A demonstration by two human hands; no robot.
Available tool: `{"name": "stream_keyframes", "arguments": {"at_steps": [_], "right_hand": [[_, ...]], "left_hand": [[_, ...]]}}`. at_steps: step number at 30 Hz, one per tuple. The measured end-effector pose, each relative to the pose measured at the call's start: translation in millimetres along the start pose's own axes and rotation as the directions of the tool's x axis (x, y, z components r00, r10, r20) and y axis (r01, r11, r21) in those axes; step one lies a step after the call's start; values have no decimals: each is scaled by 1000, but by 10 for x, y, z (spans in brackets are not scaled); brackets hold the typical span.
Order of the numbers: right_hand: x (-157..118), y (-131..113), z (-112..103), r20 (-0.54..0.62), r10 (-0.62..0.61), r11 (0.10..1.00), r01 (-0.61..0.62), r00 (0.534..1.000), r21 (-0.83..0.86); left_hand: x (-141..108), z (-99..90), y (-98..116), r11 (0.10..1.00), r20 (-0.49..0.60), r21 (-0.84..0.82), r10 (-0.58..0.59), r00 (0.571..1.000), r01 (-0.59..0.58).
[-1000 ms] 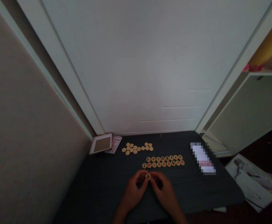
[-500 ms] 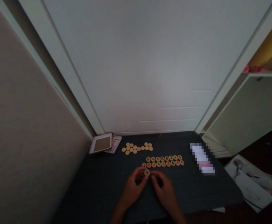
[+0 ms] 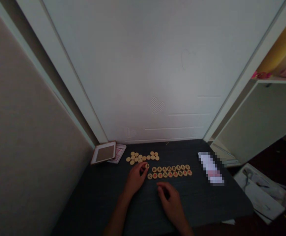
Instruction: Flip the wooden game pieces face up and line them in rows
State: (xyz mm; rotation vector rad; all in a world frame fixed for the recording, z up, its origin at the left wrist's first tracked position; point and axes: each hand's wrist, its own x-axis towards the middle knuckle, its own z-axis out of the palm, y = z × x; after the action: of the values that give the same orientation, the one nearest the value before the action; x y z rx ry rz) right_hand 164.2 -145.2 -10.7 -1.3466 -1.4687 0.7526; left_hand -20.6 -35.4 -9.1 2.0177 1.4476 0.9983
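Note:
My left hand (image 3: 135, 178) pinches a round wooden Chinese chess piece (image 3: 147, 166) with a dark character on its upper face. It is at the left end of the back row of face-up pieces (image 3: 174, 168). Just in front runs a second row of face-up pieces (image 3: 170, 174), some marked red and some dark. My right hand (image 3: 169, 198) hovers or rests before these rows, loosely curled, with thumb and fingers slightly apart and nothing visible in it. Farther back lies a loose cluster of blank-side-up pieces (image 3: 136, 159).
The dark table (image 3: 96, 203) meets a white panel (image 3: 143, 82) at its back edge. A framed flat item (image 3: 104, 154) lies over a pinkish card (image 3: 118, 153) at back left. At right is a blurred-out pale object (image 3: 211, 168). A white box (image 3: 263, 193) stands beyond the right edge.
My left hand has carried the chess piece forward and left, from in front of the rows to the back row's left end. My right hand stays near the same place, now apart from the left.

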Motion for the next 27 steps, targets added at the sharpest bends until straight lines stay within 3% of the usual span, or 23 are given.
{"name": "stream_keyframes", "arguments": {"at_steps": [8, 27], "right_hand": [[8, 4, 1, 6, -2, 1000, 2, 1000, -10], [14, 24, 7, 18, -26, 999, 26, 1000, -24]], "left_hand": [[-96, -10, -2, 991, 26, 96, 87, 996, -89], [-134, -51, -12, 993, 105, -18, 120, 987, -119]]}}
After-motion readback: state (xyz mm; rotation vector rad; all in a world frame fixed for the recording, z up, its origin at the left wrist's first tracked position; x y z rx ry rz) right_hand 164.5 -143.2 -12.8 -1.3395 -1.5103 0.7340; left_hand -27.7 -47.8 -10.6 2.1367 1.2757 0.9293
